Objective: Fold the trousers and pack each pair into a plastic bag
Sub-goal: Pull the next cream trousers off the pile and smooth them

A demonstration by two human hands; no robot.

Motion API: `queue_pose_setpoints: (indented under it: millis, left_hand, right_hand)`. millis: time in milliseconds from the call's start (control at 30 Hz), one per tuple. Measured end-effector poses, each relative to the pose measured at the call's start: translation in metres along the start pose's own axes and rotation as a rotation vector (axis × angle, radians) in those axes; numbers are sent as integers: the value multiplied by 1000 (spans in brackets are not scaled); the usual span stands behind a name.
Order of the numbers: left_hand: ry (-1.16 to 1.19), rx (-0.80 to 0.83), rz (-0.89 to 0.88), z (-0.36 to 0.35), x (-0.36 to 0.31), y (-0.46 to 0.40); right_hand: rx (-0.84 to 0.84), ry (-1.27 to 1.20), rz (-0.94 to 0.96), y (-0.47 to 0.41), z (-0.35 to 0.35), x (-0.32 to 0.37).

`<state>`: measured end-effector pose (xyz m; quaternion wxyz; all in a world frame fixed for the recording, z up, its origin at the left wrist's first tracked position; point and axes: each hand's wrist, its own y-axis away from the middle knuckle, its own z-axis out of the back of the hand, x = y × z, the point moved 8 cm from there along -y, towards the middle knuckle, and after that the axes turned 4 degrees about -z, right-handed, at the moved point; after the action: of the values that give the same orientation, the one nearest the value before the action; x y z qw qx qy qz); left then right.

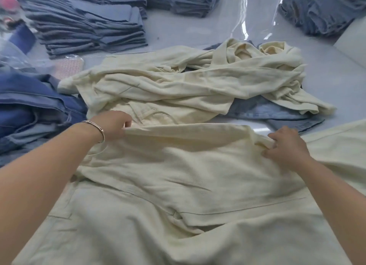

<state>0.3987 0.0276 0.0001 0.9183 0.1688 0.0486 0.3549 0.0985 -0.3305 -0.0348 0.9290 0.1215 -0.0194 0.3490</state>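
I am holding the cream trousers (178, 185) by the far fold edge, which is running left to right between my hands. My left hand (112, 124) is pinching its left end and my right hand (285, 146) is gripping its right end. The cloth is spreading from this edge toward me on the table (198, 29), so I think the next fold must go along this line.

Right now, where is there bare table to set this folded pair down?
Bare table lies between the grey folded stack and the clear plastic bags, and right of the crumpled cream trousers. The left, by the denim pile, is crowded.
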Motion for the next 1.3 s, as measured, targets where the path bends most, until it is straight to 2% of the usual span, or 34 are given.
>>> queue_pose_setpoints:
  millis: [67,133,167,267,367,433,533,633,700,833,933,1033,1100,1200,1300]
  left_hand:
    - [-68,-28,76,10,10,23]
    - [-95,-158,168,30,21,50]
    - [-88,-257,207,42,24,65]
    - [-60,-571,296,73,22,117]
    - [-67,-794,361,78,16,178]
    - [-109,-811,395,58,10,216]
    - [-122,-706,412,3,-3,264]
    - [-42,-396,453,-68,-13,288]
    - [-20,-263,476,-102,-21,300]
    - [-45,-201,522,-131,-33,312]
    - [-110,-133,500,-137,-34,311]
    - [-171,-86,455,-141,-33,306]
    - [-188,-59,410,-144,-34,301]
    - [-110,-86,372,-153,-35,299]
    - [-85,-130,309,-164,-37,298]
  right_hand:
    - [-7,-30,95,10,14,2]
    - [4,-128,126,21,33,-6]
    - [-63,-165,113,26,49,-15]
    - [-487,-238,87,51,110,-37]
    - [-730,-386,262,102,139,-40]
    - [-850,-373,413,147,141,-43]
    - [-938,-308,619,220,115,-47]
    - [-856,-282,751,278,70,-55]
    - [-765,-261,823,306,40,-60]
    - [-567,-48,867,325,-12,-69]
    - [-327,110,754,312,-41,-76]
    - [-175,198,645,306,-52,-75]
    - [-160,212,633,307,-53,-71]
    - [-51,270,548,312,-64,-69]
    - [-147,211,566,325,-62,-54]
